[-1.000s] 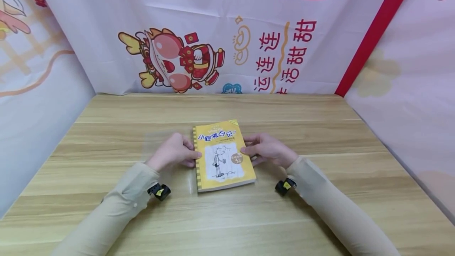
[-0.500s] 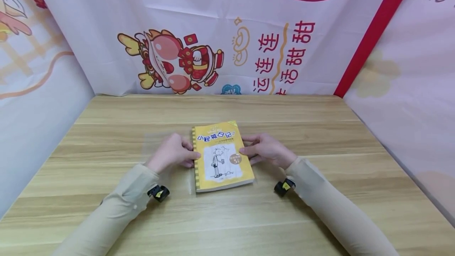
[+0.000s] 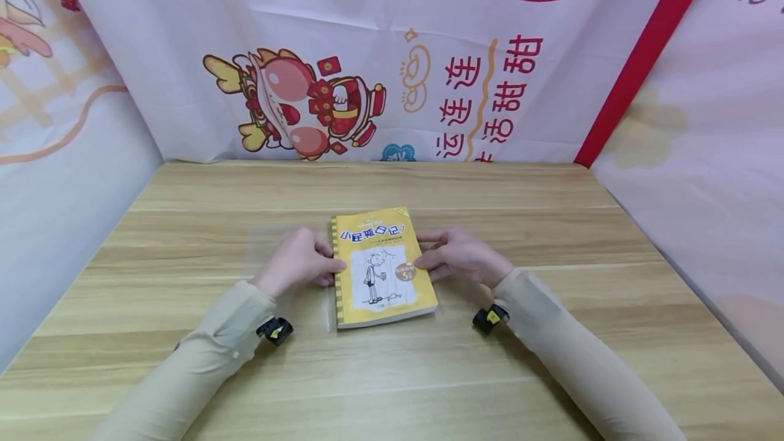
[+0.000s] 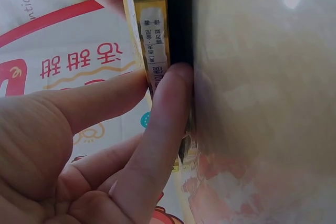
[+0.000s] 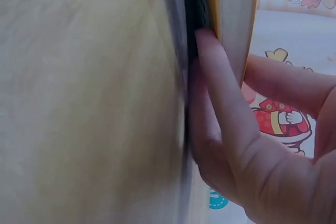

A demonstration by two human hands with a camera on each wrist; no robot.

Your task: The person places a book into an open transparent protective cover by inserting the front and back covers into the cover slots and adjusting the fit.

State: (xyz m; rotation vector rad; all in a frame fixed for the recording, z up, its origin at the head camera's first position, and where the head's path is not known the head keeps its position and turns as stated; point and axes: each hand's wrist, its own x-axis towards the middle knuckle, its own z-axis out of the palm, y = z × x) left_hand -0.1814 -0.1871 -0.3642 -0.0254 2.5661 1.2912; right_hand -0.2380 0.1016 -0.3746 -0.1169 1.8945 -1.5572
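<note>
So a yellow rectangular paperback book (image 3: 382,278) with a line-drawn cartoon figure on its white panel is sitting right between the two hands, front cover facing up. The bare left hand (image 3: 297,260) is pinching the spine side — thumb lying on the cover, fingers tucking under. The bare right hand (image 3: 462,257) is doing the same on the page-edge side, so both are holding the book in a narrow grip. I can't tell if it's resting flat or being lifted slightly. A clear, thin plastic sheet (image 3: 312,308) is lying under the left hand and the book. Behind each hand, a black wrist camera (image 3: 275,331) with a yellow mark is poking out from a long beige fabric sleeve (image 3: 202,352). The pale wood-grain table (image 3: 392,386) is spreading around both hands. Beyond them a white cloth backdrop (image 3: 367,12) with red trim is hanging — a sideways red-and-yellow cartoon dragon (image 3: 288,107) is showing past the left hand.
</note>
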